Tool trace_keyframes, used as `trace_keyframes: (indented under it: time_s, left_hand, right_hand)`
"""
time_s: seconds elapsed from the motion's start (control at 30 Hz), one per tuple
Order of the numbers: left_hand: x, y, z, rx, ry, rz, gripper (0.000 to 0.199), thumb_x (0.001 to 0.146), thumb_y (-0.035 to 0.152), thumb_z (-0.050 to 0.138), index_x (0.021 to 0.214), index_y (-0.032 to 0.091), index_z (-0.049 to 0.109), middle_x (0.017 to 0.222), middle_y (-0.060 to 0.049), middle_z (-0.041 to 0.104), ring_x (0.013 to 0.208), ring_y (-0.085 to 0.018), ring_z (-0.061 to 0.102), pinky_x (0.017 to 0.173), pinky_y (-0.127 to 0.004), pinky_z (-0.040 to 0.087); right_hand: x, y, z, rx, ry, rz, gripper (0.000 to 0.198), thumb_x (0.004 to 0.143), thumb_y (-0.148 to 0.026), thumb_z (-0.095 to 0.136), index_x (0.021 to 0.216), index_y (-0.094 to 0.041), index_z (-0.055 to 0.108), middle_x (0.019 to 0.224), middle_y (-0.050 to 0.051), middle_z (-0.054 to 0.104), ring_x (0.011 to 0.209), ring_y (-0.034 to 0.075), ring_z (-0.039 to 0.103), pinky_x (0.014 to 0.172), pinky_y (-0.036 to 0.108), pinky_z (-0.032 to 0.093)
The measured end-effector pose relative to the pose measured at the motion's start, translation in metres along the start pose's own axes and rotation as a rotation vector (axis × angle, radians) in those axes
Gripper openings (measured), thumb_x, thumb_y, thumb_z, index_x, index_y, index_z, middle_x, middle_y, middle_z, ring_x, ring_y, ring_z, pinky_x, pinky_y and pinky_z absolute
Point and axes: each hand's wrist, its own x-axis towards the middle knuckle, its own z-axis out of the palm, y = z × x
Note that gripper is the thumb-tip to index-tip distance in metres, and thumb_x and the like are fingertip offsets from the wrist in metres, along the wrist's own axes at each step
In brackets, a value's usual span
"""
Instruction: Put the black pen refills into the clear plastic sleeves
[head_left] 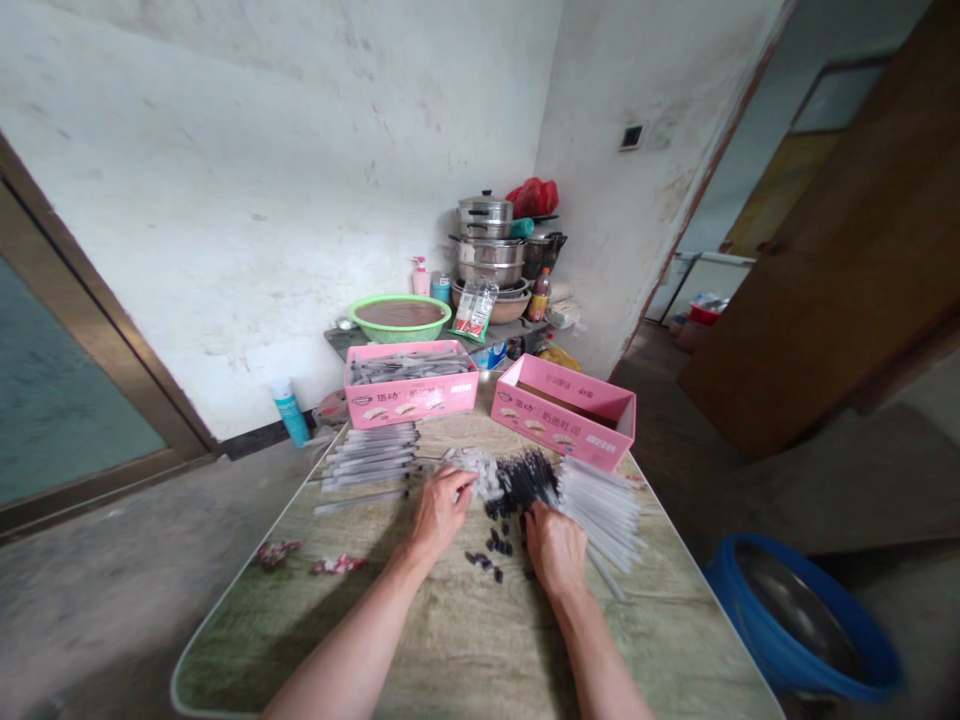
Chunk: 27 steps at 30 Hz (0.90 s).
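Observation:
My left hand (441, 512) rests on the table (465, 640) with its fingertips on a small heap of clear plastic caps (474, 468). My right hand (553, 545) lies palm down, fingers reaching into a pile of thin black pen refills (525, 480). Small black caps (489, 552) lie scattered between both hands. A bundle of clear pen tubes (604, 505) sits just right of my right hand. Whether either hand pinches a piece is hidden by the fingers.
Rows of assembled pens (369, 458) lie at the left. Two pink boxes stand at the far edge: the left box (411, 392) holds pens, the right box (574, 410) looks empty. A blue basin (799, 615) sits on the floor at the right. Pots (489, 250) stack behind.

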Motion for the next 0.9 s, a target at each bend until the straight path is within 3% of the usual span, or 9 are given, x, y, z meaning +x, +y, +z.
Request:
trace_keyframes:
  time_s: [0.17,0.23,0.33,0.47,0.5,0.6,0.7,0.8,0.9]
  left_hand:
    - [-0.002,0.005,0.009,-0.285,-0.209,-0.249,0.021,0.085,0.03,0.057,0.082,0.017,0.073,0.067,-0.003,0.068,0.056,-0.016,0.06,0.054,-0.028,0.046]
    - [-0.002,0.006,0.015,-0.473,-0.283,-0.347,0.024,0.083,0.037,0.06,0.086,0.017,0.072,0.067,-0.003,0.068,0.051,-0.016,0.059,0.047,-0.026,0.044]
    - [-0.002,0.008,0.019,-0.674,-0.315,-0.378,0.028,0.08,0.043,0.064,0.084,0.016,0.07,0.072,-0.004,0.068,0.055,-0.016,0.062,0.048,-0.026,0.046]
    - [0.0,0.011,0.013,-0.779,-0.281,-0.392,0.031,0.081,0.046,0.065,0.081,0.015,0.066,0.07,-0.004,0.067,0.059,-0.015,0.063,0.052,-0.026,0.049]
    - [0.001,0.011,0.011,-0.794,-0.26,-0.402,0.032,0.082,0.047,0.064,0.082,0.015,0.064,0.073,-0.004,0.068,0.06,-0.015,0.064,0.052,-0.025,0.049]
    - [0.003,0.009,0.006,-0.831,-0.201,-0.441,0.036,0.081,0.05,0.064,0.085,0.014,0.06,0.079,-0.006,0.069,0.059,-0.014,0.064,0.048,-0.022,0.047]
    - [0.003,0.007,0.005,-0.848,-0.18,-0.467,0.039,0.08,0.051,0.065,0.09,0.014,0.058,0.073,-0.004,0.067,0.052,-0.012,0.061,0.044,-0.02,0.044]
    - [0.003,0.007,0.005,-0.853,-0.2,-0.467,0.04,0.08,0.052,0.065,0.092,0.014,0.06,0.067,-0.002,0.064,0.046,-0.01,0.055,0.041,-0.019,0.041]
    - [0.003,0.009,0.005,-0.857,-0.222,-0.469,0.039,0.08,0.051,0.066,0.091,0.014,0.061,0.064,0.0,0.062,0.043,-0.008,0.051,0.039,-0.018,0.038]
  right_hand:
    - [-0.005,-0.004,0.003,0.296,0.1,0.006,0.022,0.093,-0.029,0.048,0.089,-0.02,0.068,0.074,0.006,0.073,0.067,0.019,0.069,0.057,0.025,0.035]
    - [-0.008,-0.008,0.004,0.436,0.121,-0.052,0.024,0.093,-0.032,0.048,0.089,-0.019,0.068,0.074,0.005,0.073,0.066,0.018,0.068,0.059,0.024,0.037]
    - [-0.013,-0.015,0.006,0.539,0.124,-0.137,0.025,0.092,-0.03,0.048,0.088,-0.018,0.069,0.076,0.006,0.073,0.067,0.018,0.068,0.061,0.024,0.039]
    - [-0.013,-0.012,0.001,0.584,0.078,-0.221,0.028,0.093,-0.035,0.048,0.096,-0.018,0.07,0.078,0.007,0.073,0.069,0.018,0.067,0.063,0.024,0.041]
    - [-0.012,-0.006,-0.003,0.566,0.082,-0.197,0.031,0.093,-0.039,0.049,0.1,-0.018,0.07,0.078,0.007,0.073,0.067,0.018,0.067,0.062,0.024,0.041]
    - [-0.006,0.021,-0.018,0.359,0.129,0.117,0.032,0.093,-0.039,0.047,0.096,-0.018,0.071,0.075,0.009,0.073,0.07,0.022,0.068,0.061,0.027,0.041]
    - [0.001,0.049,-0.03,0.091,0.004,0.339,0.022,0.089,-0.033,0.053,0.089,-0.021,0.07,0.08,0.012,0.074,0.077,0.028,0.07,0.06,0.03,0.04]
    - [0.004,0.063,-0.032,-0.008,-0.117,0.334,0.017,0.085,-0.032,0.059,0.092,-0.021,0.069,0.083,0.012,0.074,0.083,0.029,0.07,0.061,0.03,0.04]
    - [0.005,0.065,-0.028,-0.042,-0.137,0.292,0.017,0.085,-0.031,0.059,0.096,-0.021,0.068,0.085,0.012,0.074,0.083,0.028,0.07,0.061,0.031,0.04]
